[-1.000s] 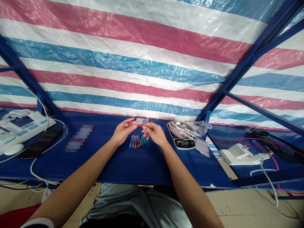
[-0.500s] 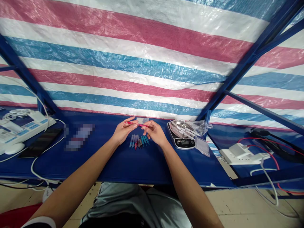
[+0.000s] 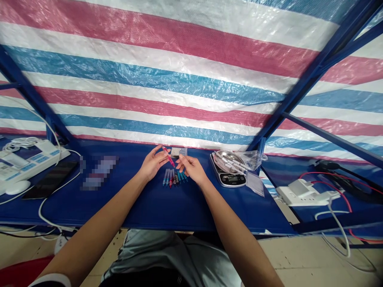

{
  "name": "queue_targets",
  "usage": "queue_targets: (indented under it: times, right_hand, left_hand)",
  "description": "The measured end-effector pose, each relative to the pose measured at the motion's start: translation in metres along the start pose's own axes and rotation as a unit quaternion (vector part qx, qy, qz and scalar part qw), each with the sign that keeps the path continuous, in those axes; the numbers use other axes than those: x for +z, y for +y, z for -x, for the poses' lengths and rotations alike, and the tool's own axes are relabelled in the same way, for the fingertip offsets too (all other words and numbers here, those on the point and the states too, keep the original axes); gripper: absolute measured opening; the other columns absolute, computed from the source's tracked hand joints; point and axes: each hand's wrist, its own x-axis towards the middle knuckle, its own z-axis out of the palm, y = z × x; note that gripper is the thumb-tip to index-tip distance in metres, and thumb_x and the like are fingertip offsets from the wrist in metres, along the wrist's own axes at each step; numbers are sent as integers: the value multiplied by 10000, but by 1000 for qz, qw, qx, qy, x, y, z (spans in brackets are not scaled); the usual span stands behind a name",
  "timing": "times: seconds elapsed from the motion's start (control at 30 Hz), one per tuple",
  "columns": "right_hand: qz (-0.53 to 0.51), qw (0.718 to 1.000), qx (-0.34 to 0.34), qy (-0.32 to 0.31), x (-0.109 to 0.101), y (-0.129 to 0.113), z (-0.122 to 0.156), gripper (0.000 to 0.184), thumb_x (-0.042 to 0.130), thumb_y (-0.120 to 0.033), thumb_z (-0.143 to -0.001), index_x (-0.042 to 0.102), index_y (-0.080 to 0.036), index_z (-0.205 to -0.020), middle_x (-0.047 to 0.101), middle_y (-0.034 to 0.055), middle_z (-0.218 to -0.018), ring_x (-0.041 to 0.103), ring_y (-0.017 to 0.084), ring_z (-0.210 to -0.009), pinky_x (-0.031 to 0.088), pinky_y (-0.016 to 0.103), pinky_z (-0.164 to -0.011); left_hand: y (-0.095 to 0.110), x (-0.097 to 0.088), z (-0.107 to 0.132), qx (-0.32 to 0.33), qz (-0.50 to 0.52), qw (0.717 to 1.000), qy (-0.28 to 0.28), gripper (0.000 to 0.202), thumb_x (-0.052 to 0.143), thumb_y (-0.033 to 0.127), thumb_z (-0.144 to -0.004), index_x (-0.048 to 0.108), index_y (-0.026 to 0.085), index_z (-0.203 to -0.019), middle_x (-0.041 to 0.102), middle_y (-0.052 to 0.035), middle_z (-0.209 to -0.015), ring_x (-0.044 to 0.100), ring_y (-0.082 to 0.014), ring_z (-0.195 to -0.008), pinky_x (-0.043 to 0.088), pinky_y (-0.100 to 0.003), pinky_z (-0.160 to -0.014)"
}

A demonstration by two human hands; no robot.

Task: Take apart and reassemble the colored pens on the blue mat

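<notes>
My left hand (image 3: 154, 162) holds a pinkish-red pen (image 3: 168, 156) between thumb and fingers, its lower end slanting toward the right. Close by on the right, my right hand (image 3: 191, 167) has thumb and forefinger pinched together; whatever is between them is too small to make out. Below the two hands, a row of several pens (image 3: 171, 178) in blue, red, dark and teal lies side by side on the blue tabletop (image 3: 173, 207). Just behind the fingers is a small clear bag (image 3: 178, 151) with pale contents, partly covered by my hands.
On the right, a kitchen scale (image 3: 231, 180) carries a steel bowl, white pens and clear plastic bags. A black phone (image 3: 50, 179), white cables and a power strip (image 3: 32, 161) occupy the left. Blue frame bars (image 3: 299, 91) and a striped sheet (image 3: 167, 95) stand behind.
The pen has turned from lying level between both hands to a steep slant in my left hand. My right hand has come off it and moved slightly down.
</notes>
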Motion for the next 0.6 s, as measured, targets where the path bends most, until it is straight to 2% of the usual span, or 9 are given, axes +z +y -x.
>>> queue_targets:
  times: [0.07, 0.13, 0.17, 0.23, 0.33, 0.4, 0.5, 0.57, 0.6]
  right_hand:
    - [95, 994, -32, 40, -5, 7, -2, 413, 534, -548, -1087, 738, -209, -968, 785, 44, -841, 692, 176, -676, 540, 294, -662]
    - [225, 968, -68, 84, -12, 15, -5, 244, 597, -388, -1071, 750, -215, -992, 783, 52, -916, 715, 207, -826, 558, 329, -830]
    - [287, 951, -79, 86, -15, 19, -7, 182, 609, -309, -1057, 760, -214, -1019, 777, 69, -996, 712, 224, -912, 550, 345, -898]
    - [361, 926, -82, 73, -20, 26, -11, 170, 618, -226, -1044, 771, -209, -1116, 749, 101, -1144, 687, 247, -1068, 527, 365, -1003]
    - [413, 907, -71, 42, -21, 31, -17, 216, 633, -233, -1051, 764, -225, -1222, 704, 119, -1250, 638, 271, -1200, 526, 369, -1023]
    - [432, 899, -68, 37, -20, 32, -20, 207, 638, -243, -1051, 771, -242, -1210, 700, 116, -1240, 627, 279, -1207, 541, 363, -971]
    - [442, 893, -69, 41, -19, 31, -24, 176, 633, -216, -1044, 787, -250, -1124, 705, 105, -1170, 635, 269, -1142, 544, 344, -899]
    - [443, 893, -70, 40, -20, 31, -24, 167, 628, -200, -1039, 787, -245, -1065, 699, 101, -1123, 636, 256, -1096, 534, 325, -869]
    - [443, 893, -70, 39, -21, 31, -24, 166, 626, -194, -1038, 785, -242, -1042, 695, 101, -1110, 634, 251, -1084, 529, 317, -863]
  left_hand:
    - [6, -13, -6, -22, -56, 997, 37, 701, 947, 298, -752, 615, 219, -1364, 809, -145, -1223, 787, -232, -985, 606, -417, -971]
    - [12, -31, -13, -24, -197, 978, 55, 609, 902, 350, -777, 656, 208, -1316, 824, -139, -1135, 782, -264, -941, 603, -421, -916]
    - [15, -40, -16, -7, -299, 952, 59, 540, 875, 358, -792, 690, 206, -1276, 827, -126, -1073, 774, -275, -909, 594, -419, -897]
    - [18, -57, -21, 52, -485, 869, 82, 464, 848, 328, -794, 736, 236, -1235, 816, -88, -994, 754, -284, -884, 563, -415, -918]
    - [16, -73, -22, 110, -629, 764, 92, 380, 752, 278, -838, 759, 236, -1216, 781, -109, -1053, 722, -303, -935, 531, -426, -940]
    - [12, -76, -19, 128, -679, 717, 88, 317, 703, 287, -863, 777, 214, -1162, 737, -140, -1111, 694, -309, -946, 524, -433, -926]
    - [7, -68, -11, 162, -727, 660, 99, 264, 686, 337, -893, 795, 198, -1088, 682, -184, -1188, 633, -368, -1055, 492, -497, -967]
    - [8, -57, -5, 191, -737, 642, 91, 260, 692, 365, -911, 800, 206, -1085, 669, -198, -1238, 571, -421, -1165, 450, -556, -1020]
    - [10, -51, -3, 209, -731, 645, 72, 266, 693, 380, -920, 800, 214, -1097, 667, -192, -1245, 557, -423, -1185, 437, -560, -1038]
